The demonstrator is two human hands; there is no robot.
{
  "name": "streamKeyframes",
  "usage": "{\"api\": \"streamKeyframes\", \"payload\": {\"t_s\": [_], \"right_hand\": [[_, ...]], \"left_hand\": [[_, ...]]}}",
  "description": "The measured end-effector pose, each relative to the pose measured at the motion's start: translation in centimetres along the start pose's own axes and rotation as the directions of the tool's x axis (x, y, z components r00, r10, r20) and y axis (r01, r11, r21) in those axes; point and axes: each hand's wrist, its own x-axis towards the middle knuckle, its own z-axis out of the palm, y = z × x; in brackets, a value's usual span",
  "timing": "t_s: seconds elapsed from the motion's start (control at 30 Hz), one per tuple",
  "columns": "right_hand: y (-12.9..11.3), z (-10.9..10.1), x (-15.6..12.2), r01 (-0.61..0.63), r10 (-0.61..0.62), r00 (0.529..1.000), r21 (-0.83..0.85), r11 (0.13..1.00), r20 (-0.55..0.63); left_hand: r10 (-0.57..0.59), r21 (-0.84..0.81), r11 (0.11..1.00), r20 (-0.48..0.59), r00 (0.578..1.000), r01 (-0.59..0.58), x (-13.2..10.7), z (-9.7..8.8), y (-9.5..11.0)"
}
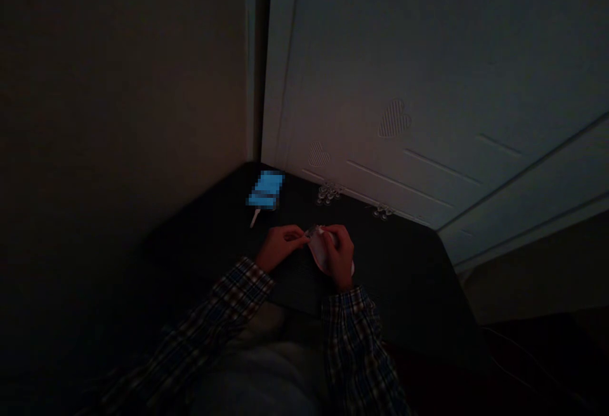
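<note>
In the dim head view, my right hand (340, 252) grips a pale pink, flat, rounded item (318, 252) over the dark table. Its exact kind is too dark to tell. My left hand (281, 243) is closed in a pinch at the item's upper left edge, where a small shiny piece (311, 231) shows. What lies between the left fingertips is hidden. Both hands meet at the top of the pink item, and its right side is partly covered by my right hand.
A pile of small shiny rings (328, 193) and a smaller group of them (382, 212) lie along the table's back edge. A lit, pixelated screen (267, 189) with a white strip (255, 218) is at the left. A white panel (428, 73) with heart shapes rises behind the table (404, 270).
</note>
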Motion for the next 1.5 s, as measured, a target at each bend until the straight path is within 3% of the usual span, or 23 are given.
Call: {"api": "streamKeyframes", "payload": {"t_s": [0.33,0.7,0.93,1.5], "right_hand": [[0.27,0.05,-0.06,-0.032,0.032,0.999,0.017,0.999,0.007],[-0.05,0.07,-0.03,0.004,-0.005,1.000,0.015,1.000,0.024],[0.03,0.12,0.00,0.005,-0.005,1.000,0.005,1.000,0.014],[-0.28,0.12,-0.18,0.020,-0.020,0.999,-0.011,1.000,0.028]], "left_hand": [[-0.019,-0.016,1.000,0.145,0.989,0.021,-0.07,0.38,-0.07],[-0.039,0.054,0.998,0.009,0.999,0.038,0.19,-0.03,-0.34],[-0.071,0.028,0.997,0.005,0.997,0.070,0.16,-0.02,-0.29],[0.000,-0.054,0.999,0.076,0.997,0.004,0.18,0.07,-0.59]]}}
